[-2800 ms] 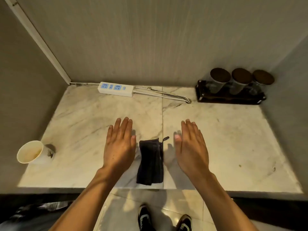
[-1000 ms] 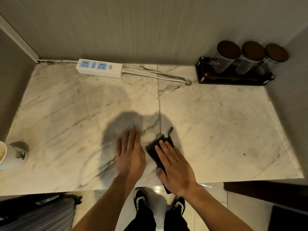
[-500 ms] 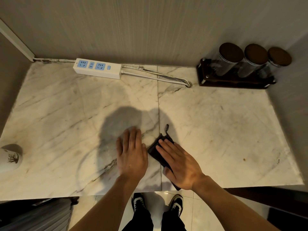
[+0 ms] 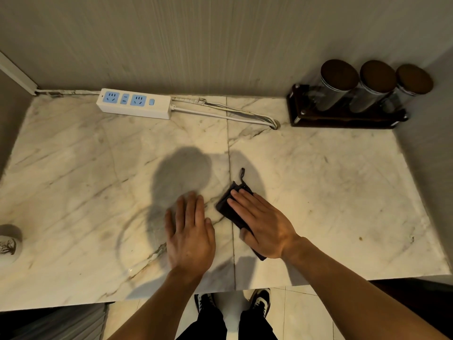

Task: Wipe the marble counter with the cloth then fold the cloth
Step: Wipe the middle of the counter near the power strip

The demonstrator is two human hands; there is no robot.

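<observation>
One dark folded cloth point(image 4: 229, 208) lies on the marble tabletop point(image 4: 331, 192), just right of the tabletop's centre seam and near its front edge. Two bare hands are on the tabletop: the right hand point(image 4: 263, 223) lies flat on the cloth, fingers extended and pressing it down rather than gripping it, while the left hand point(image 4: 190, 231) rests flat and released on bare marble just left of the seam, apart from the cloth. The right hand hides most of the cloth; only its far corner, a small hanging loop and a bit by the wrist show. Against the back wall sit one white power strip point(image 4: 134, 106) with blue sockets, left of the seam, its cable point(image 4: 225, 114) running right across the seam, and three dark-lidded jars point(image 4: 375, 87) in one dark rack point(image 4: 343, 119) at the tabletop's back right corner. One paper cup point(image 4: 8, 244) at the left edge is cut off by the frame. Below the front edge, two shoes point(image 4: 259, 300) show on the tiled floor.
</observation>
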